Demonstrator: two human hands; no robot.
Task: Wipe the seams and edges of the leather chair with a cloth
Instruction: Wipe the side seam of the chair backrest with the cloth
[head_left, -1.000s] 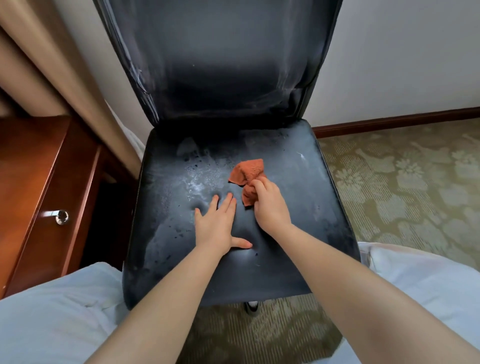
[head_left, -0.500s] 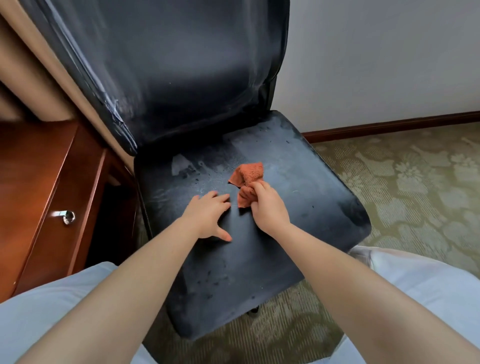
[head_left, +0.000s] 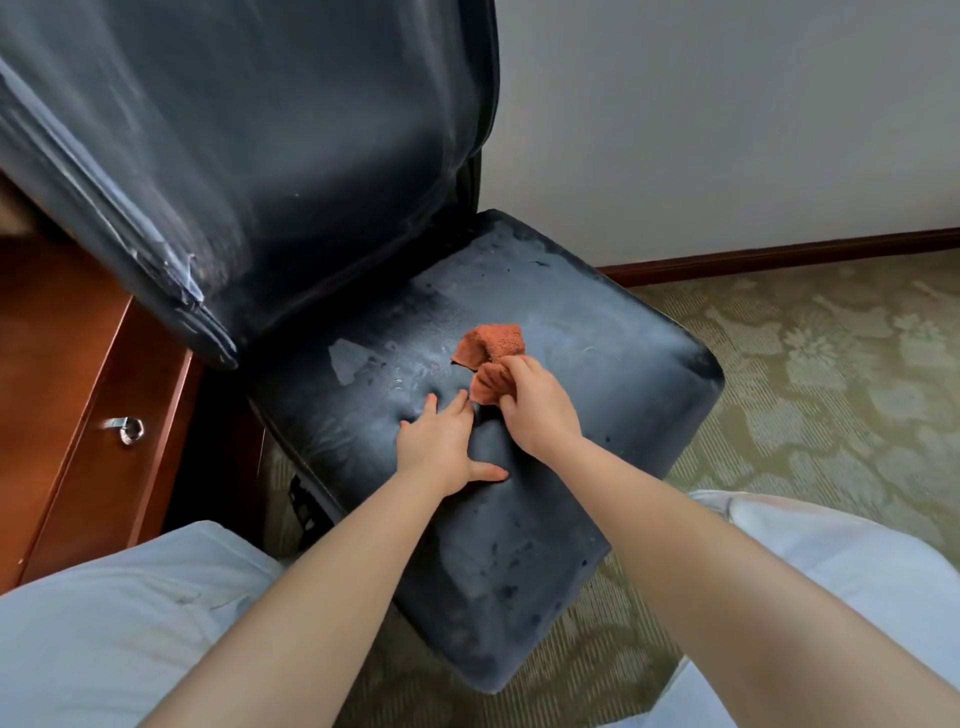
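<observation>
The black leather chair (head_left: 597, 364) stands in front of me, turned so its seat corner points toward me and its backrest (head_left: 270, 156) leans up at the left. Damp streaks mark the seat. My right hand (head_left: 540, 410) is closed around a crumpled orange cloth (head_left: 491, 358) and holds it against the middle of the seat. My left hand (head_left: 441, 447) lies flat beside it, fingers spread, palm pressing the leather.
A wooden cabinet (head_left: 62, 395) with a metal drawer pull (head_left: 127, 428) stands close to the chair's left. My knees in white trousers (head_left: 104, 623) sit at both lower corners. Patterned carpet (head_left: 831, 364) spreads right, up to a wall with a dark skirting board (head_left: 779, 257).
The chair has swivelled clockwise, so the backrest now sits further left and a seat corner points at me. Both hands stayed on the seat, the right still gripping the cloth.
</observation>
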